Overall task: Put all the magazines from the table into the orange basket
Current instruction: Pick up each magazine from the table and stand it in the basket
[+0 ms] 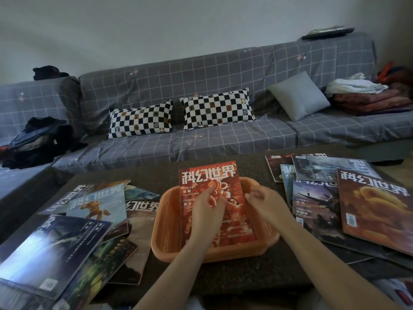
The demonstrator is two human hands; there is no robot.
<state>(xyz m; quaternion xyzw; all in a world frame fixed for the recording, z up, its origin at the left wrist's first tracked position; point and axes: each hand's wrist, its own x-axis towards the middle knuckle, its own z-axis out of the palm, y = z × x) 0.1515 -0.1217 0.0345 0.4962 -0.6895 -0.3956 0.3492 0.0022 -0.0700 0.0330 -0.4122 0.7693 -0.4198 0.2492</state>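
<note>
Head view looks down on a dark, speckled bench [257, 162] set in front of a long sofa [201, 70] under a grey cover with a white grid. An orange basket [165, 231] sits on the bench near its front edge, and a red magazine [210, 175] lies in it, its far end sticking out over the back rim. The left hand [209, 211] lies flat on the red cover with fingers loosely spread. The right hand [266, 201] is just beside the magazine's right edge, fingers curled; it is blurred, so I cannot tell whether it touches or pinches the page.

More magazines remain on the bench. A loose, overlapping spread on the left [89, 220] has a glossy dark one nearest the front corner. Another overlapping spread on the right [335, 198] is topped by an orange-brown cover, with its title upside down to the camera.

On the sofa seat two black-and-white checkered pillows [140, 119] lean against the back, with a plain grey cushion [299, 95] to their right. Folded reddish blankets [371, 99] with white cloth on top lie at the far right, and dark clothing [38, 139] is heaped at the left end. A flat dark object [328, 33] rests on top of the backrest. Behind is a pale, bare wall [156, 25].
</note>
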